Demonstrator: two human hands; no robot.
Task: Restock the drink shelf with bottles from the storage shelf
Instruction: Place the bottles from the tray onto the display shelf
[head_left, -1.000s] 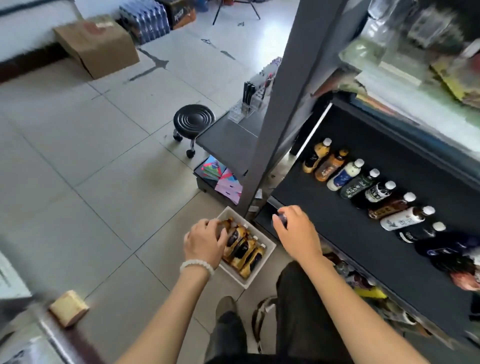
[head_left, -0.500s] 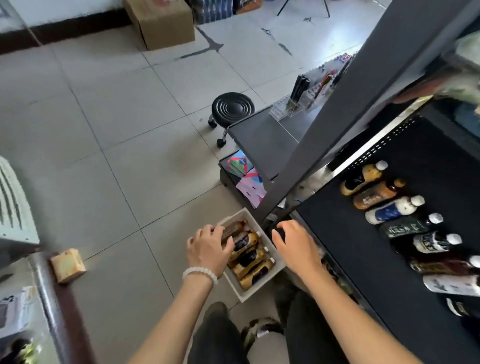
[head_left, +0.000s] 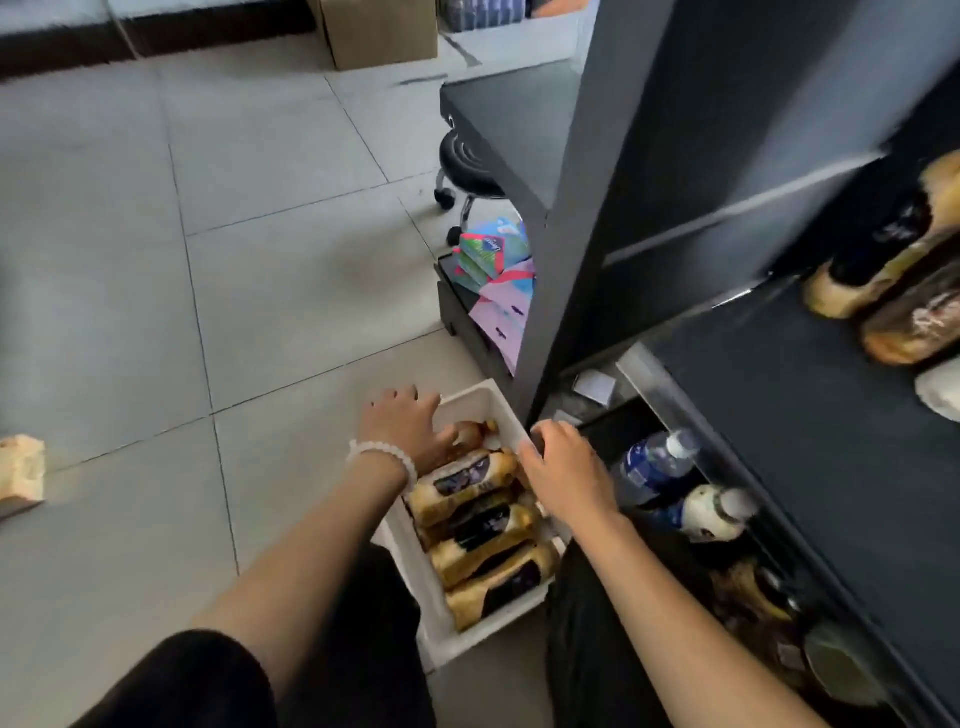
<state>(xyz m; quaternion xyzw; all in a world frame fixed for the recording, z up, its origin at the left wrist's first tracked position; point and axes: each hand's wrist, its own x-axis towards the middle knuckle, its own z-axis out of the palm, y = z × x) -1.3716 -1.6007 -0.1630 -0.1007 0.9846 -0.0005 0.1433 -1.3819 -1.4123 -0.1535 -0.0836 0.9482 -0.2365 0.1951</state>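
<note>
A white box (head_left: 431, 597) sits on the floor, under both hands. Three amber bottles (head_left: 467, 483) lie side by side in it, just behind the hands, and one more peeks out under the left hand (head_left: 402, 423). That hand reaches into the far end of the box with its fingers spread over that bottle; a bead bracelet (head_left: 382, 454) is on its wrist. The right hand (head_left: 563, 470) curls over the box's right edge by a dark cap; I cannot tell if it grips anything. Right of it, two bottles with white caps (head_left: 654, 462) lie on the low shelf (head_left: 779, 415).
</note>
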